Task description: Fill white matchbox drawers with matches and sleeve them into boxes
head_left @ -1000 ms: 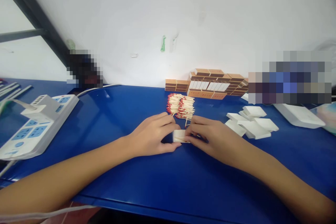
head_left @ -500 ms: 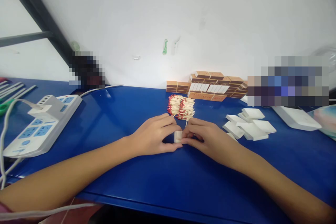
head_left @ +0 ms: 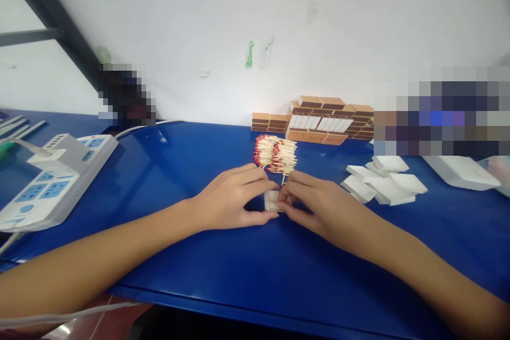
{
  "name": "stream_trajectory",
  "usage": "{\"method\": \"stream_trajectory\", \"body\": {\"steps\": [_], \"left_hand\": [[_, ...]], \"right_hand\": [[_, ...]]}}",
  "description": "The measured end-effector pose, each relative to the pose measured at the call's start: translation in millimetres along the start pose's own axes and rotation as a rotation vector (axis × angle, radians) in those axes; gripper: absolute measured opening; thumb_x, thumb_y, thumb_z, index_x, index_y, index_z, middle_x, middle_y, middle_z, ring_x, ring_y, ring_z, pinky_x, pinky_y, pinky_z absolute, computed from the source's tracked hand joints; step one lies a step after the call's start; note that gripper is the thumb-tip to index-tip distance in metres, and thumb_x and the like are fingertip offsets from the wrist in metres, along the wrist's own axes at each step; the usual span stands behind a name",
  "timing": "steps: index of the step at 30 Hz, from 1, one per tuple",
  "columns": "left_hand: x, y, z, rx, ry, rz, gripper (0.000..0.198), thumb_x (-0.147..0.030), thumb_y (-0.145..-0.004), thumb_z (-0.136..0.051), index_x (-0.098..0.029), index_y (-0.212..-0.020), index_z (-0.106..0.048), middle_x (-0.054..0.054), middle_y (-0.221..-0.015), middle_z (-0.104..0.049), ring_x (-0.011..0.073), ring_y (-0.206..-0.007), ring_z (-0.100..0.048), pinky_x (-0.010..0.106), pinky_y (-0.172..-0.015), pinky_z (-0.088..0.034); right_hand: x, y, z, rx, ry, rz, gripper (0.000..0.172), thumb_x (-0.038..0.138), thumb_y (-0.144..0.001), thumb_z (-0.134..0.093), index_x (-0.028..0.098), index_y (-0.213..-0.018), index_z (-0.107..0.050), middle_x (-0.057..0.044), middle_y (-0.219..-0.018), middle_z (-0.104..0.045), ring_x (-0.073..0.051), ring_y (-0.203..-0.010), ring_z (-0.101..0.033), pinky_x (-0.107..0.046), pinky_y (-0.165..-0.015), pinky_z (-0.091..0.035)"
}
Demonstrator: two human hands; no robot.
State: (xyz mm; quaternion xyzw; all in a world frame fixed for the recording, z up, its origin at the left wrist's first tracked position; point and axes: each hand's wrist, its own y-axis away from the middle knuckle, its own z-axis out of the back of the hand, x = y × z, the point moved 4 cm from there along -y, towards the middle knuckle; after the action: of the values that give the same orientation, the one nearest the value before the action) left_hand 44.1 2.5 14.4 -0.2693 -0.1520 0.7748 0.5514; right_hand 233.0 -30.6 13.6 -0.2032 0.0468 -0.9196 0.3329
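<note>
A small white matchbox tray [head_left: 271, 197] lies on the blue table in front of me. My left hand [head_left: 235, 195] grips it from the left, thumb on the near side and fingers on the far side. Over the tray's right part, my right hand [head_left: 316, 199] has its thumb and fingers pinched together; what is between them is hidden. Pale sticks like matches seem to show inside the tray, though not clearly. Just beyond the hands is a pile of red-tipped matches [head_left: 274, 153], with a loose match or two at its near edge.
Matchboxes [head_left: 316, 137] stand stacked against the wall. Several white trays [head_left: 380, 183] are heaped to the right, near a flat white box [head_left: 460, 172]. On the left sits a white power strip [head_left: 59, 186] with a cable. The table [head_left: 223, 287] has its front edge near me.
My right hand has shifted slightly right over the tray, so more of the tray's inside shows. My left hand keeps its grip. The whole view has tilted a little.
</note>
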Motion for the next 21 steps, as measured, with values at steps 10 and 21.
{"method": "stream_trajectory", "body": {"steps": [10,21], "left_hand": [[6.2,1.3,-0.9,0.022,-0.009,0.096,0.032,-0.042,-0.094,-0.074,-0.016,-0.112,-0.072,0.007,-0.098,-0.072,0.0216,-0.092,-0.066,0.036,-0.083,-0.058],[3.1,2.3,-2.0,0.046,-0.055,0.134,0.052,-0.052,-0.093,-0.075,-0.014,-0.126,-0.066,0.007,-0.097,-0.074,0.0230,-0.089,-0.068,0.038,-0.083,-0.056]], "right_hand": [[-7.2,-3.8,12.8,-0.143,0.009,-0.026,0.010,0.026,-0.105,-0.056,0.022,-0.099,-0.063,-0.004,-0.094,-0.062,-0.015,-0.072,-0.060,-0.028,-0.062,-0.046],[-6.6,-1.4,16.3,-0.162,0.096,-0.102,0.024,0.037,-0.107,-0.055,0.022,-0.091,-0.065,-0.002,-0.082,-0.069,-0.016,-0.065,-0.062,-0.031,-0.058,-0.042]]}}
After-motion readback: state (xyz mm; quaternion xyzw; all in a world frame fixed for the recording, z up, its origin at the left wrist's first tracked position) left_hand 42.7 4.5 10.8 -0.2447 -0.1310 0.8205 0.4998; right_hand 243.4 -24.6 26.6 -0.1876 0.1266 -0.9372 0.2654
